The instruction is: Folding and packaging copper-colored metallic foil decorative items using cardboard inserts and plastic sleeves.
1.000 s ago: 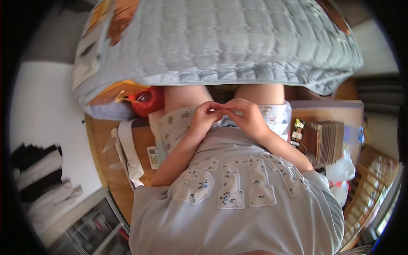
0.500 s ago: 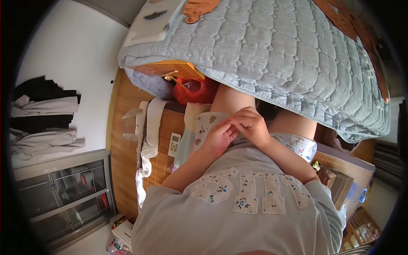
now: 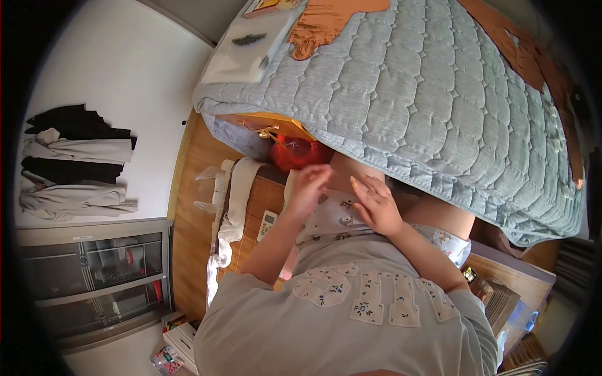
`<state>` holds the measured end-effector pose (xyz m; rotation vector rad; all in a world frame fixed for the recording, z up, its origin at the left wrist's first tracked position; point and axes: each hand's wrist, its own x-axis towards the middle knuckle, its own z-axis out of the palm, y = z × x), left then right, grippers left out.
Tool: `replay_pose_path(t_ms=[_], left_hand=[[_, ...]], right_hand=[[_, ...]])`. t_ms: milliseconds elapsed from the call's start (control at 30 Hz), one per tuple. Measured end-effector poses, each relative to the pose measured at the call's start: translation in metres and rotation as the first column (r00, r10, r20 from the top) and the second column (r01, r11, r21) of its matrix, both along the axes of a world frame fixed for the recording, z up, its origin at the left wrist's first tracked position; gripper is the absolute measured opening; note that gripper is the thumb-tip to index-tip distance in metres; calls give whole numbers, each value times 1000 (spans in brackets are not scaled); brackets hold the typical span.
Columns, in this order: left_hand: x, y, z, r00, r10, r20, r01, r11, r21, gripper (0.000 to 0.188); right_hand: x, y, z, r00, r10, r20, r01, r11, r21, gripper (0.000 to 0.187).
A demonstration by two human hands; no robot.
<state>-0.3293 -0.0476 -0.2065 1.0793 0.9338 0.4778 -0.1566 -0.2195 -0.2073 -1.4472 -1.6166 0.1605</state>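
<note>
My left hand (image 3: 310, 190) is raised over my lap, its fingers stretched out and blurred by motion. I see nothing held in it. To its right my right hand (image 3: 378, 205) hovers over my thigh, fingers extended and thumb apart, with nothing in its grip. A small orange-yellow spot shows at one of its fingertips; I cannot make out what it is. A gap separates the two hands. Under them are my patterned shorts (image 3: 342, 216). Closest to the left forearm lies a white remote control (image 3: 267, 225) with a grey screen.
A grey quilted cover (image 3: 401, 81) drapes over the table before me. On it lie a white case (image 3: 241, 59) and brown glossy sheets (image 3: 323, 25). A red bag (image 3: 295, 153) sits below its edge. Cardboard pieces (image 3: 498, 301) stand at right; clothes (image 3: 81, 150) hang at left.
My hands, touching at the fingertips before, have come apart. The left has lifted up and left, and the right has opened out. The whole view has shifted a little.
</note>
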Motion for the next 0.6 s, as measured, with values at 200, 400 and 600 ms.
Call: replay_pose_path(t_ms=[200,400,600], left_hand=[[-11,85,-3,840,373,-394,303,280,911,11],[4,101,-14,434,478,-764,779,227,585,12],[18,110,-12,327,299,-897,779,452,434,25]], right_hand=[[19,7,-20,953,-200,-226,184,979,-90,48],[15,10,-27,939,-185,-291,166,982,-89,42],[25,12,-27,923,-194,-333,175,981,-85,37]])
